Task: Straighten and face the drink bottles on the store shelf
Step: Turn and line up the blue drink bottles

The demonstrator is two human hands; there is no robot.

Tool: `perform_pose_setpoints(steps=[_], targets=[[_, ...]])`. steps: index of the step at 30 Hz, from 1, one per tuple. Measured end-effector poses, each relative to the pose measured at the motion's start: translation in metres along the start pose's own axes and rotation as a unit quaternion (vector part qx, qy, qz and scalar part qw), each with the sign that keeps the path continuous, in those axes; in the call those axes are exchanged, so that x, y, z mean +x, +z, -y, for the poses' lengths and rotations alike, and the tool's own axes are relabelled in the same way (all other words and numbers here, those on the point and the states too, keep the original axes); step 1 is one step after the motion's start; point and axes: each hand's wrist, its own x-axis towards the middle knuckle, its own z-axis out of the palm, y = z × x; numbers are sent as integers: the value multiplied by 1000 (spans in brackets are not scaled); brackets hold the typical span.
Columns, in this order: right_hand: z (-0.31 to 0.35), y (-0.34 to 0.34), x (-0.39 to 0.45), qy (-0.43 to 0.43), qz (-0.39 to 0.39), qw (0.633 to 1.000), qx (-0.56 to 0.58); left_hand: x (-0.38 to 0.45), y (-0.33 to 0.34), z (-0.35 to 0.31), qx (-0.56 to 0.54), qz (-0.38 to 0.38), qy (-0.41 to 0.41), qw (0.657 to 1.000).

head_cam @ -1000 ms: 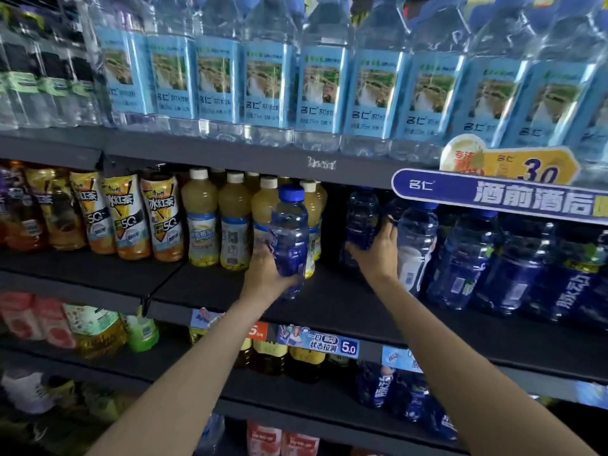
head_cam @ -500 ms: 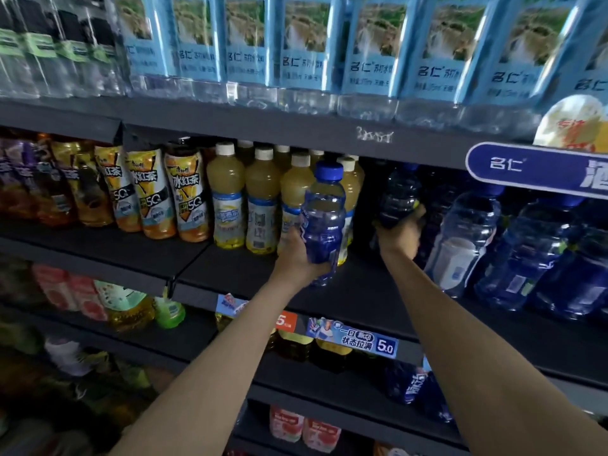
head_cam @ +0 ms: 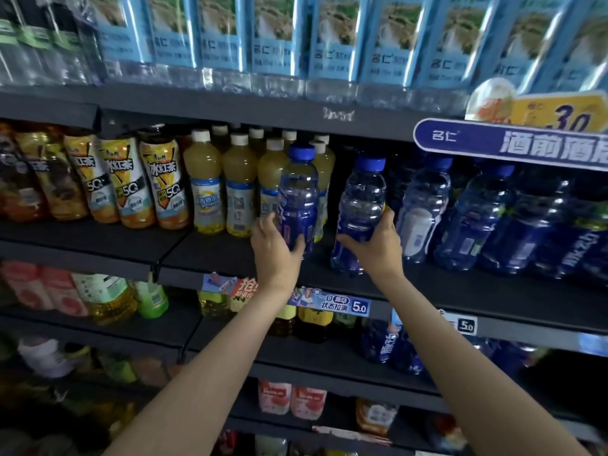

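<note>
**A:** How far along is the facing, judging by the yellow juice bottles [head_cam: 205,189]?

**B:** That block looks done: white caps in tidy files, front labels mostly outward. Left of it, the iced tea bottles [head_cam: 161,182] also stand in a fair row. The work is in the gap just right of the juice.

**A:** What are the hands doing there?

**B:** The left hand [head_cam: 274,250] is wrapped round the lower body of one blue bottle [head_cam: 297,199], fingers curled behind it, thumb in front. That bottle is upright, directly in front of the rightmost juice file and partly covering it. I can't tell whether its base touches the shelf [head_cam: 230,255].

**A:** And the other?

**B:** The right hand [head_cam: 378,246] clasps a second blue bottle [head_cam: 360,212] from its right side, fingers curled round the middle. It sits a little further right of the juice and leans slightly.

**A:** So what is left?

**B:** I'd say both held bottles need setting at the shelf's front edge, labels forward. Further right of the juice, the blue bottle row [head_cam: 493,218] leans at mixed angles, some labels turned sideways. That stretch looks untouched, so I judge the job roughly half done at best.
</note>
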Motion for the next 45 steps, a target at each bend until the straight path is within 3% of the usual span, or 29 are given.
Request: perform_pose_setpoints(steps=[2, 4, 6, 9, 13, 15, 17, 20, 22, 24, 27, 30, 32, 34, 37, 38, 39, 40, 42, 44, 45], targets=[[2, -8, -8, 1, 21, 1000, 8, -12, -12, -4, 14, -32, 90, 995], [4, -19, -14, 10, 46, 998, 28, -22, -26, -5, 2, 17, 139, 990], [5, -31, -23, 25, 63, 994, 89, -27, -39, -9, -46, 137, 98, 985], [15, -48, -45, 37, 89, 969, 229, -29, -54, -15, -103, 315, 5, 943], [40, -61, -68, 38, 150, 916, 371, -33, -73, -40, -215, 408, -107, 881], [49, -62, -75, 28, 148, 911, 384, -36, -81, -47, -264, 423, -143, 855], [52, -61, -81, 30, 132, 923, 361, -42, -85, -49, -259, 422, -148, 856], [53, -58, -85, 29, 102, 953, 283, -54, -85, -49, -179, 365, -133, 904], [56, -57, -85, 68, 117, 951, 279, -54, -89, -47, -84, 288, -84, 950], [62, -56, -88, 125, 146, 925, 326, -54, -96, -46, 16, 214, 21, 976], [65, -50, -96, 194, 128, 893, 386, -56, -104, -45, 134, 167, 167, 962], [64, -47, -101, 236, 88, 865, 434, -57, -106, -43, 143, 164, 210, 953], [63, -49, -102, 248, 70, 849, 462, -55, -108, -41, 50, 190, 154, 968], [60, -53, -102, 243, 62, 838, 484, -51, -116, -46, -109, 278, -11, 954], [56, -59, -102, 212, 81, 833, 505, -47, -126, -48, -286, 426, -257, 819], [55, -60, -102, 200, 90, 830, 513, -48, -128, -49, -308, 453, -282, 788], [53, -62, -102, 187, 100, 830, 516, -47, -127, -48, -314, 467, -278, 779], [51, -64, -103, 177, 115, 830, 516, -48, -127, -49, -313, 462, -264, 787], [49, -66, -103, 179, 147, 835, 499, -50, -122, -49, -267, 419, -193, 846], [50, -67, -104, 210, 155, 831, 491, -50, -121, -45, -139, 342, -51, 928], [50, -66, -104, 227, 149, 824, 498, -50, -120, -43, -78, 301, 34, 950]])
